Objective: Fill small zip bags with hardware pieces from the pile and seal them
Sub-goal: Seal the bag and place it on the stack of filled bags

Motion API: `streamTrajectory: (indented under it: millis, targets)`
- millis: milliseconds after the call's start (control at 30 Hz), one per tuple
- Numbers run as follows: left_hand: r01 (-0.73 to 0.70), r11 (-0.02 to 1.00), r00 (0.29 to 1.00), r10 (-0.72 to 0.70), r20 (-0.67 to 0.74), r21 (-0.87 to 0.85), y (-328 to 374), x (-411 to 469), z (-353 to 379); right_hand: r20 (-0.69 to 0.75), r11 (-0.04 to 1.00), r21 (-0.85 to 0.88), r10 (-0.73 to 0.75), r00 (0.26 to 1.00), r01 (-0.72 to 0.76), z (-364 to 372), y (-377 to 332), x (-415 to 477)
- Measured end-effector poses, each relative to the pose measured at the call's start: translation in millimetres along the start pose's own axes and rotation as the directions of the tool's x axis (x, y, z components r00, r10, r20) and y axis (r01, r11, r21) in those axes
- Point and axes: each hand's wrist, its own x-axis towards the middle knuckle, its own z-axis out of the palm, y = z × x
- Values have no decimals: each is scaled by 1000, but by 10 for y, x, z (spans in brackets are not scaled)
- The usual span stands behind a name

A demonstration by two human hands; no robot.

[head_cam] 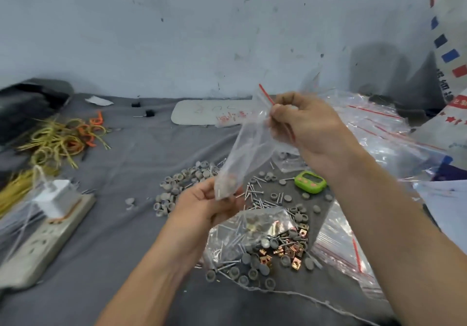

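Both hands hold one small zip bag (249, 148) above the pile (285, 250) of nails, grey caps and copper clips: my right hand (310, 128) pinches its red-striped mouth, my left hand (209, 204) grips the bottom corner, where a few pieces sit. Grey cloth (126, 224) lies under the pile. A heap of empty bags (374, 128) lies right of the pile; a green timer (310, 181) sits at its far edge.
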Motion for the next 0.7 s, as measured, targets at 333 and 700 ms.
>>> streamTrajectory:
  millis: [333, 700]
  targets:
    - [-24, 1000, 997, 23, -74, -12, 137, -2, -70, -259, 971, 49, 238, 936, -233, -112, 790, 64]
    - [220, 937, 961, -161, 223, -271, 153, -3, -103, -272, 957, 131, 287, 919, -260, -264, 818, 65]
